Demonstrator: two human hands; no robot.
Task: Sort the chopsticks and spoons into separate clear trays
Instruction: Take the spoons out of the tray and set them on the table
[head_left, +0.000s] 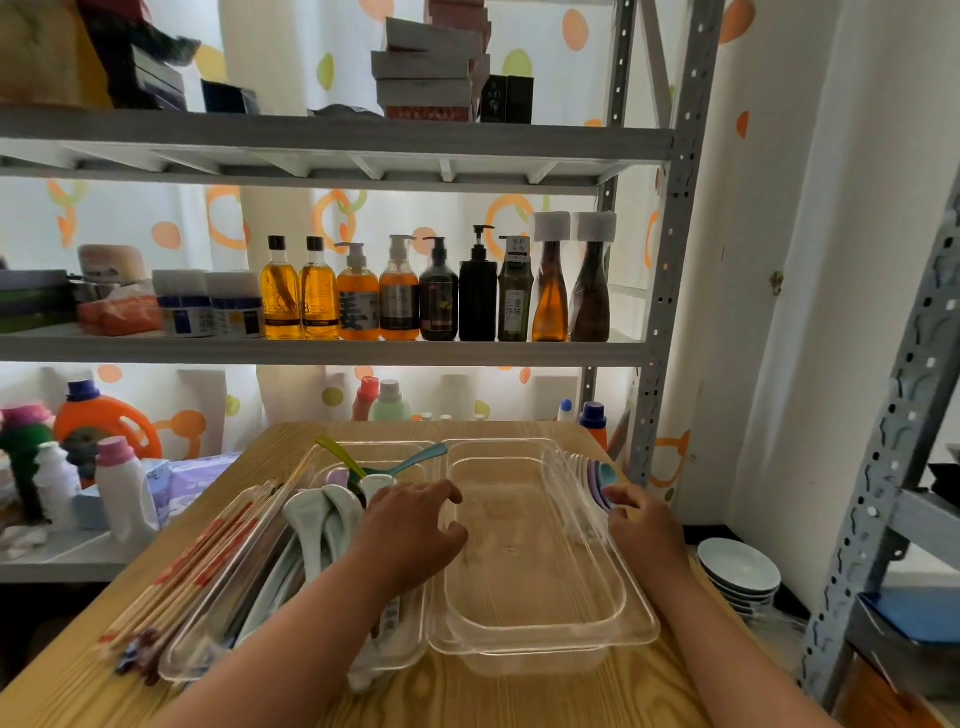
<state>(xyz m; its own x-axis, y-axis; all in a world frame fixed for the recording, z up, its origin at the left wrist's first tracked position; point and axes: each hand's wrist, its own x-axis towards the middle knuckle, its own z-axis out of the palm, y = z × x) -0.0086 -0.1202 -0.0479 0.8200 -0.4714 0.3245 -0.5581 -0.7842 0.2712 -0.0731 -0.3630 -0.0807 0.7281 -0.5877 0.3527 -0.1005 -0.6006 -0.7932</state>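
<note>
Clear trays meet rim to rim on the surface (519, 696): left tray (410, 642) holds spoons (322, 514), with chopsticks (208, 551) along its outer edge; right tray (644, 623) shows open floor. Left hand (410, 525), grip spread, rests on the shared rims. Right hand (644, 525) pinches pastel spoons (602, 480) at the right rim.

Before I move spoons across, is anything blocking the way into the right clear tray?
Nothing visible does. The right tray is open and holds nothing, right beside the pale spoons; only the trays' rims lie between, under the left hand.
</note>
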